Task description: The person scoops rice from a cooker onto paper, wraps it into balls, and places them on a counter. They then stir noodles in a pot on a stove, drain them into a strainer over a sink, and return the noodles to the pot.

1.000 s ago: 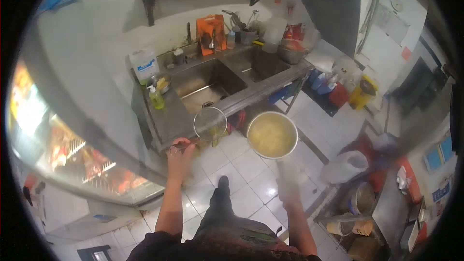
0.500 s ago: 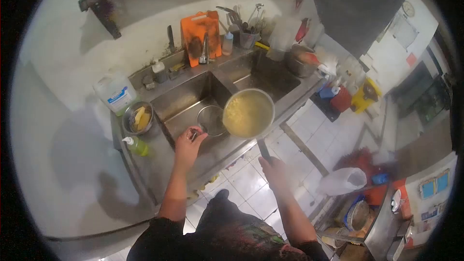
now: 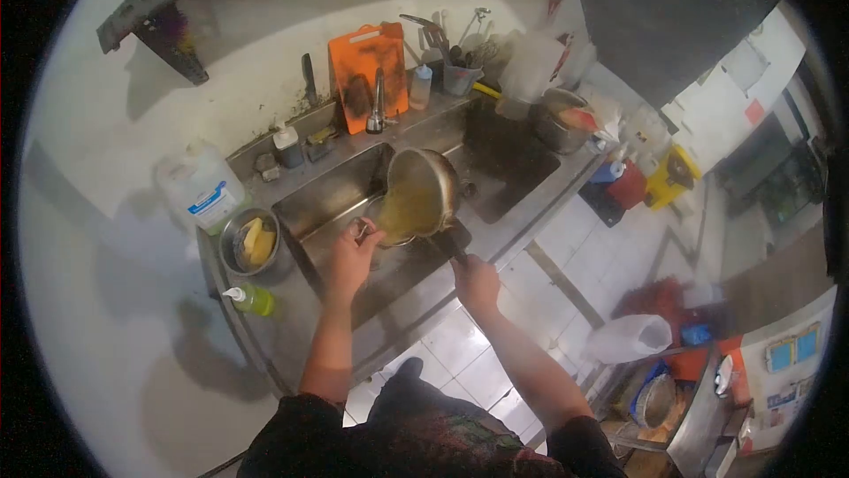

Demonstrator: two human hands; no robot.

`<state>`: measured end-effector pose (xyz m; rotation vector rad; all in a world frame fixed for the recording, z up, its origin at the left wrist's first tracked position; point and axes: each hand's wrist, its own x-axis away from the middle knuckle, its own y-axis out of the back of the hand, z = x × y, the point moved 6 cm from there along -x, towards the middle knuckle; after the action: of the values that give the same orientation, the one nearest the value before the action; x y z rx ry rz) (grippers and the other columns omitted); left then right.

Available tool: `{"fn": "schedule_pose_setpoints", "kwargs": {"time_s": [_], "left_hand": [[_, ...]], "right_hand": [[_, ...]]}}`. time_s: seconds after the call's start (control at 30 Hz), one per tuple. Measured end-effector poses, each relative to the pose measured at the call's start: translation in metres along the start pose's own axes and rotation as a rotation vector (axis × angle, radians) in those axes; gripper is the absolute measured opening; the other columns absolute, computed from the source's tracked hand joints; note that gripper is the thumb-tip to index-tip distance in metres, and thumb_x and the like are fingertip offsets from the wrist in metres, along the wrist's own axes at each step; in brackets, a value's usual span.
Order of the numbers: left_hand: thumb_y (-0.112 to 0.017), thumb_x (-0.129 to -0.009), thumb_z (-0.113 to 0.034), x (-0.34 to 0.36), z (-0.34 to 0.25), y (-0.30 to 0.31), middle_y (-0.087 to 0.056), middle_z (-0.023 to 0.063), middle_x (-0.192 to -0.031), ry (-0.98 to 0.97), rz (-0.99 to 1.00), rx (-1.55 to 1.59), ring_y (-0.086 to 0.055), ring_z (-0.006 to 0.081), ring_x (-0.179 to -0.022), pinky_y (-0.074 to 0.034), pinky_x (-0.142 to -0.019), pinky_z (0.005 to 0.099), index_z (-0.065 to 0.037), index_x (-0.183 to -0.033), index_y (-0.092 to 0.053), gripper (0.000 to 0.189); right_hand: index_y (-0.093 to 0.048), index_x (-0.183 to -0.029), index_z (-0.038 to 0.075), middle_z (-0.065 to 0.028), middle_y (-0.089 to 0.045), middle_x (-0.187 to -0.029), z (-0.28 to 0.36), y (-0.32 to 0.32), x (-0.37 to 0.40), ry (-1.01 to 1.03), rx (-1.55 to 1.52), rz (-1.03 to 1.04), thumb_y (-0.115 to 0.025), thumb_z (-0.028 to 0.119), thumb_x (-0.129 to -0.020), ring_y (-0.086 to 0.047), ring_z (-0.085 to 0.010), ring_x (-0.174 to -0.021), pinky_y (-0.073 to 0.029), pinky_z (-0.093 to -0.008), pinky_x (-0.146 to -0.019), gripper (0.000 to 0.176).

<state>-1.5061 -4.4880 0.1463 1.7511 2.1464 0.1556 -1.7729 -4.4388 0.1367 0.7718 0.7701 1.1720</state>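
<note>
My right hand (image 3: 478,283) is wrapped round the dark handle of a metal pan (image 3: 435,179). The pan is tilted to the left over the left sink basin (image 3: 323,206), and its yellowish contents (image 3: 409,208) run toward the low rim. Below that rim, mostly hidden by the pan, is a round strainer (image 3: 376,209) in the basin. My left hand (image 3: 355,252) grips the strainer's handle end, fingers closed, just left of the pan.
A metal bowl with yellow pieces (image 3: 237,246), a green soap bottle (image 3: 256,299) and a large jug (image 3: 199,186) stand left. Behind are an orange board (image 3: 364,76) and a faucet (image 3: 378,107). A pot (image 3: 562,124) sits beyond the right basin (image 3: 508,160).
The pan has moved left and gone from nearly level to tilted, its contents shifting to the left side. My right hand has moved left and up with it; my left hand stays near the strainer.
</note>
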Motion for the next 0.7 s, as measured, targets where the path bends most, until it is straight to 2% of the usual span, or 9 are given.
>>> {"fn": "schedule_pose_setpoints", "kwargs": {"time_s": [0.13,0.23,0.33,0.43,0.53,0.7], "left_hand": [[-0.071,-0.088,-0.013,-0.003,0.017,0.005,-0.056,0.0002,-0.069,0.031,-0.018,-0.020,-0.048,0.0077,-0.063,-0.041,-0.059,0.0272,-0.007,-0.094,-0.061,0.013],[-0.071,-0.088,-0.007,0.006,-0.006,0.017,-0.055,-0.0033,-0.070,0.043,-0.060,0.027,-0.045,0.0053,-0.063,-0.039,-0.057,0.0249,-0.007,-0.093,-0.060,0.012],[-0.071,-0.088,-0.008,0.010,-0.004,0.031,-0.054,-0.0039,-0.071,0.139,-0.010,-0.029,-0.044,0.0045,-0.063,-0.037,-0.057,0.0245,-0.007,-0.093,-0.060,0.012],[-0.071,-0.088,-0.008,0.014,0.013,0.035,-0.053,-0.0037,-0.070,0.059,-0.059,0.019,-0.043,0.0050,-0.062,-0.036,-0.056,0.0247,-0.007,-0.093,-0.060,0.011],[-0.071,-0.088,-0.007,0.021,0.023,0.040,-0.053,-0.0034,-0.070,0.085,-0.064,0.020,-0.044,0.0049,-0.063,-0.037,-0.057,0.0249,-0.006,-0.093,-0.060,0.012],[-0.071,-0.087,-0.006,0.030,0.009,0.052,-0.055,-0.0013,-0.073,0.021,-0.094,0.069,-0.048,0.0063,-0.066,-0.041,-0.061,0.0250,-0.004,-0.092,-0.060,0.012]], "right_hand": [[-0.062,-0.086,0.006,-0.0209,-0.065,-0.075,0.011,-0.018,0.003,0.013,0.033,0.007,-0.062,0.034,-0.091,-0.064,-0.0428,-0.074,-0.049,-0.0528,-0.064,0.029],[-0.060,-0.085,0.006,-0.0198,-0.064,-0.077,0.004,-0.040,0.012,0.069,-0.004,-0.025,-0.062,0.031,-0.091,-0.062,-0.0432,-0.074,-0.047,-0.0533,-0.064,0.026],[-0.061,-0.089,0.007,-0.0185,-0.064,-0.080,0.008,-0.056,0.021,0.094,0.022,-0.029,-0.061,0.029,-0.092,-0.064,-0.0415,-0.073,-0.048,-0.0522,-0.062,0.022],[-0.060,-0.092,0.006,-0.0194,-0.064,-0.082,0.009,-0.063,0.030,0.091,-0.028,-0.033,-0.061,0.027,-0.092,-0.063,-0.0416,-0.075,-0.048,-0.0522,-0.064,0.021],[-0.059,-0.095,0.006,-0.0199,-0.064,-0.083,0.012,-0.062,0.038,0.112,-0.098,-0.073,-0.063,0.025,-0.091,-0.063,-0.0420,-0.077,-0.048,-0.0524,-0.065,0.020],[-0.059,-0.099,0.006,-0.0207,-0.065,-0.084,0.020,-0.047,0.042,0.104,-0.260,-0.178,-0.064,0.020,-0.090,-0.063,-0.0437,-0.079,-0.047,-0.0514,-0.066,0.018]]}}
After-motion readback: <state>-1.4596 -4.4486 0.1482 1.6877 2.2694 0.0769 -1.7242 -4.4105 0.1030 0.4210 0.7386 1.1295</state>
